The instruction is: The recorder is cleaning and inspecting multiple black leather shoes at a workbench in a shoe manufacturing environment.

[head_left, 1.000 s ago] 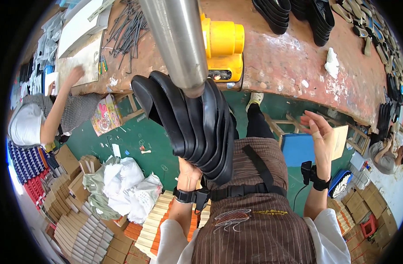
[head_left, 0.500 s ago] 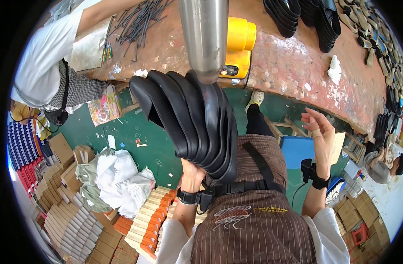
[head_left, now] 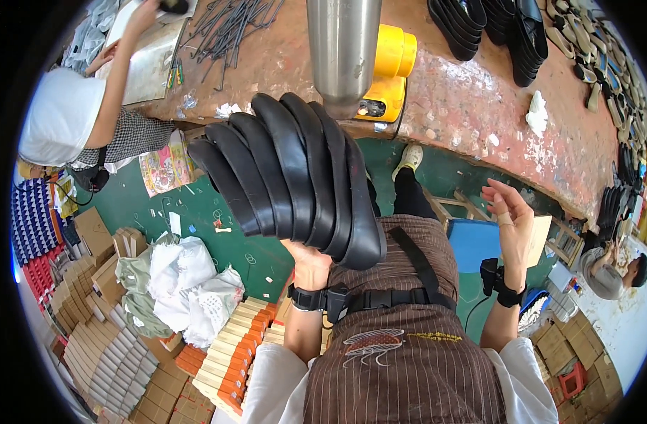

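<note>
Here, a stack of black soles raised before a red workbench.

The left hand (head_left: 311, 258) grips from below a fanned stack of black soles (head_left: 288, 180), held up over the green floor (head_left: 196, 233); the right hand (head_left: 511, 215) hangs open, fingers loose, holding nothing. Beyond, at the workbench's (head_left: 465, 106) near edge, stand a steel cylinder (head_left: 342, 49) and a yellow machine (head_left: 388, 78); more black soles (head_left: 489, 28) sit at its far edge.

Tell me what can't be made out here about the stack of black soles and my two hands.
- Left hand, head view: its fingers are hidden under the stack of black soles, so the grip cannot be seen.
- Metal cylinder: its top is cut off by the upper edge.
- Right hand: open and empty, but what lies beneath it is blurred by the fisheye.
- Soles' far faces: turned away from view.
</note>
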Demonstrator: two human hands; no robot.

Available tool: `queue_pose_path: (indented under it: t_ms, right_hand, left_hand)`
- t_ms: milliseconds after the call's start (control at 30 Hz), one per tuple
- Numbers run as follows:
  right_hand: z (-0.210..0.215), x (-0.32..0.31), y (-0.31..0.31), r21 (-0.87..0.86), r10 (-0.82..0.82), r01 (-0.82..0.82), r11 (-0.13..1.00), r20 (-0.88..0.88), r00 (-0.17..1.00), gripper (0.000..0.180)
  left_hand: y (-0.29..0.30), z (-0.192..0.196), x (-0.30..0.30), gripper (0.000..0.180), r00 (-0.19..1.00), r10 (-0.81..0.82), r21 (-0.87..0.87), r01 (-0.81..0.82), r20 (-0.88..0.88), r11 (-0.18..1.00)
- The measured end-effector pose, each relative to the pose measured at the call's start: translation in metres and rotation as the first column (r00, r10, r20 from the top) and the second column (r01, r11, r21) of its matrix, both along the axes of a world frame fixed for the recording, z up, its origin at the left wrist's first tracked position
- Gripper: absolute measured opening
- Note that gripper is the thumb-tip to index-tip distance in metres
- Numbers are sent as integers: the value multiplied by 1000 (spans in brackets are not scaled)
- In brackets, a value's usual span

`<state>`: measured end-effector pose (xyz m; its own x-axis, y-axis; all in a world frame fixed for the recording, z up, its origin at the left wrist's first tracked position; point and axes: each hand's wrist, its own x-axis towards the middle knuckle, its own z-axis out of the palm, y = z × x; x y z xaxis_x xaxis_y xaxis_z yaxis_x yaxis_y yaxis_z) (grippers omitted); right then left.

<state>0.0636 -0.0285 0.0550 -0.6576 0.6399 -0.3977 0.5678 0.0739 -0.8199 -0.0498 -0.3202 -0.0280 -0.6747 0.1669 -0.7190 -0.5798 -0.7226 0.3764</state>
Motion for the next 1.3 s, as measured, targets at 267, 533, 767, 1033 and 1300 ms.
queue_pose_path:
  t_ms: [267,533,767,1033,1300]
  right_hand:
    - [1,-2,-14,-29,31,-30,999,11,999,24]
    - [4,-37,-72,-183,404,-412,893,-83,911,25]
    - [16,-63,-157,-430,671,-674,600,-188,717,93]
    - [-20,-59,-161,-505,636,-593,628,-106,764,96]
    - [-53,-40,-138,-459,567,-511,727,-19,824,89]
  left_hand:
    - [-14,3,-2,63,993,114,-3,-114,-6,993]
    - [-100,-7,39,63,953,-265,-228,293,146,928]
    - [-106,6,49,83,809,-586,-143,587,49,797]
    - [-82,20,56,105,699,-713,-417,664,53,620]
    - [-43,-3,61,107,676,-733,-502,660,74,558]
